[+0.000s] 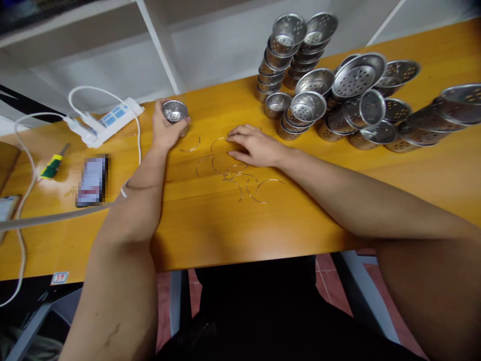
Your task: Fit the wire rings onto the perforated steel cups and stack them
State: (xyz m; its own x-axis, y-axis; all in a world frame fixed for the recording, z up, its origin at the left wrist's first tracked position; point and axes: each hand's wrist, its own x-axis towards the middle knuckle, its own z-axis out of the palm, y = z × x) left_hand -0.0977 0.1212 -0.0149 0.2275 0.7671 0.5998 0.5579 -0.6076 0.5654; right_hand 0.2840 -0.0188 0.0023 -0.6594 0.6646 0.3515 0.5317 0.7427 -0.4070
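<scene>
My left hand [164,129] is wrapped around a small perforated metal cup [175,108] at the back left of the table. The cup stands with its mouth up, and part of its side is hidden by my fingers and thumb. My right hand [257,145] lies low over the table, palm down, with thumb and fingers apart. Its fingertips reach the end of a thin curved wire [215,142]; whether they press on it I cannot tell. Several more curved wires [269,180] are scattered in front of this hand. Beside the cup lie curved wire pieces [194,149].
Stacks of perforated metal cups [277,60] stand at the back right, with more cups [370,108] heaped beside them. On the left are a white power strip [114,120] with cables, a green-yellow screwdriver [52,165] and a phone [92,180]. A shelf [158,45] rises behind.
</scene>
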